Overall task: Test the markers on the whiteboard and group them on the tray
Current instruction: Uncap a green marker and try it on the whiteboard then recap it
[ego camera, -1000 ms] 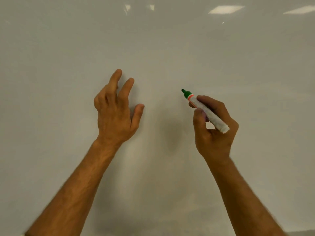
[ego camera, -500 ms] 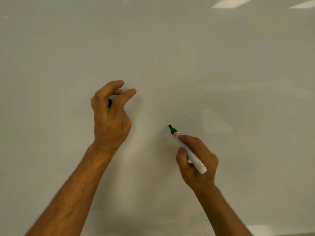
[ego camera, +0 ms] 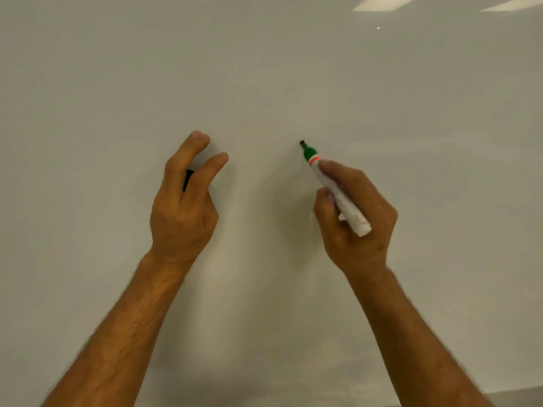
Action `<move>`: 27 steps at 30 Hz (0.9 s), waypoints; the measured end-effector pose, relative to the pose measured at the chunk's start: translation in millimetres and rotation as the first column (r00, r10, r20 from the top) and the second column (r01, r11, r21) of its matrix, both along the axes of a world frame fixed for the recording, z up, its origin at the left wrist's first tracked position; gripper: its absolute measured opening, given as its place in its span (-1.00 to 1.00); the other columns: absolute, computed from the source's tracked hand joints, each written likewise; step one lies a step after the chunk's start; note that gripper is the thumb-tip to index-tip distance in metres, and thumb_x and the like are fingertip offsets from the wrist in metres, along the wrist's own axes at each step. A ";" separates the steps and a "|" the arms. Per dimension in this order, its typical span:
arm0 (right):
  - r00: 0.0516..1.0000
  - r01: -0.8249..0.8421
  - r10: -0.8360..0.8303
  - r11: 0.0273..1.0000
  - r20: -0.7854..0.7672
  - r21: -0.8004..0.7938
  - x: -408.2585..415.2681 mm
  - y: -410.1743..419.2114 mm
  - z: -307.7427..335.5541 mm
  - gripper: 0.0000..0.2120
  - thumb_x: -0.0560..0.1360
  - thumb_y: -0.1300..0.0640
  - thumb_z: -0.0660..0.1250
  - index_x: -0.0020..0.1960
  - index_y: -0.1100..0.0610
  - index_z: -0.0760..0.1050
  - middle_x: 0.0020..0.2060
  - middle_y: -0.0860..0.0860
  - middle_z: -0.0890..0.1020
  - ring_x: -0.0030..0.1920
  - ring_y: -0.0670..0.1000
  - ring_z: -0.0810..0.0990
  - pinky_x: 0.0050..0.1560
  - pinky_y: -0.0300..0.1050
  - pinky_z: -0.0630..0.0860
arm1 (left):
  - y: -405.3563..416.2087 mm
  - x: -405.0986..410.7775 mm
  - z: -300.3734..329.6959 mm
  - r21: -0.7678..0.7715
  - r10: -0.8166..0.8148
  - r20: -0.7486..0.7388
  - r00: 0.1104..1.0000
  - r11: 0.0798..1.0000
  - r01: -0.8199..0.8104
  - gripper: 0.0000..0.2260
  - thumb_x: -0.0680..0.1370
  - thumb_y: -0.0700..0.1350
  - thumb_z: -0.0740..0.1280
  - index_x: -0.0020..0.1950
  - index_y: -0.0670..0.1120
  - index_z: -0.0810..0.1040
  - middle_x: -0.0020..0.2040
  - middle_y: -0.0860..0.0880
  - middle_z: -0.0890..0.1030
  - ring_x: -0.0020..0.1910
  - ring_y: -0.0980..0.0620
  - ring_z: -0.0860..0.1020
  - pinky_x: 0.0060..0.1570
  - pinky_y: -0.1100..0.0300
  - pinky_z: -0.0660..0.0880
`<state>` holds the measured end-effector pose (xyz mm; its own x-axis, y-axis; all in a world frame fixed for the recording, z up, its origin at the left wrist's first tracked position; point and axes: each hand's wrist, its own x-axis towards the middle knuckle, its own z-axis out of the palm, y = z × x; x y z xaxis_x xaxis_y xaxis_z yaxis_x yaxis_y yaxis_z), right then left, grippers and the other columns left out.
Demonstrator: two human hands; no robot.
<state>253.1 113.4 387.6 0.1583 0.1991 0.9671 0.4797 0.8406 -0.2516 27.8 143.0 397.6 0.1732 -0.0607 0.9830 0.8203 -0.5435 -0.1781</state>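
The right hand point(ego camera: 352, 218) grips a white-barrelled marker point(ego camera: 338, 195) with a green neck and dark tip, uncapped, its tip pointing up and left at or just off the whiteboard point(ego camera: 264, 69); contact cannot be told. The left hand point(ego camera: 183, 212) is held up near the board with fingers curled, and a small dark object point(ego camera: 188, 179), probably the marker's cap, shows pinched between them. Ceiling lights point(ego camera: 382, 2) reflect in the board's top right.
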 end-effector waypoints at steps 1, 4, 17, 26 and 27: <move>1.000 0.021 -0.021 1.000 -0.002 -0.004 -1.6 -2.1 -9.6 -0.78 0.51 0.30 0.30 0.11 0.32 0.60 0.01 0.07 0.67 -0.08 -0.06 0.67 -0.01 -0.27 0.54 | -0.8 1.1 1.0 -0.028 0.036 -0.015 0.999 0.999 -0.037 -0.64 0.60 -0.49 0.12 0.33 -0.27 0.49 0.37 -0.29 0.45 0.42 -0.20 0.40 0.41 0.05 0.39; 0.994 0.088 -0.092 0.994 -0.061 -0.067 -5.7 -9.2 -49.9 -0.80 0.46 0.28 0.27 -0.01 0.30 0.63 -0.12 0.02 0.67 -0.23 -0.16 0.59 -0.14 -0.41 0.48 | -1.3 2.2 2.0 -0.098 0.189 -0.060 0.980 0.976 -0.194 -0.48 0.55 -0.54 0.07 0.48 -0.25 0.36 0.49 -0.25 0.34 0.53 -0.17 0.23 0.54 -0.03 0.09; 0.996 -0.037 0.034 0.999 -0.084 -0.033 4.6 -0.2 5.3 -0.74 0.56 0.28 0.27 0.21 0.30 0.57 0.08 0.10 0.67 0.02 0.00 0.67 0.03 -0.14 0.56 | -4.1 1.1 5.0 -0.187 0.142 -0.064 0.988 0.971 -0.152 -0.44 0.50 -0.55 0.11 0.48 -0.22 0.37 0.52 -0.24 0.29 0.56 -0.14 0.15 0.56 -0.04 0.05; 0.982 0.010 -0.048 0.979 -0.180 -0.205 -11.6 -23.2 -82.3 -0.77 0.44 0.28 0.22 -0.03 0.29 0.63 -0.19 0.06 0.67 -0.27 -0.21 0.57 -0.23 -0.39 0.44 | 3.5 -3.0 -2.2 -0.106 0.065 -0.091 0.994 0.992 -0.075 -0.53 0.58 -0.51 0.08 0.43 -0.18 0.38 0.44 -0.25 0.39 0.48 -0.25 0.32 0.47 -0.15 0.27; 0.982 -0.035 -0.008 0.974 -0.186 -0.224 -11.2 -24.2 -82.0 -0.77 0.44 0.27 0.23 -0.02 0.28 0.63 -0.18 0.06 0.68 -0.28 -0.18 0.59 -0.26 -0.34 0.46 | 3.4 -3.1 -2.3 -0.097 0.039 -0.085 0.996 0.994 -0.047 -0.54 0.59 -0.50 0.08 0.43 -0.17 0.37 0.43 -0.22 0.38 0.46 -0.24 0.34 0.43 -0.18 0.33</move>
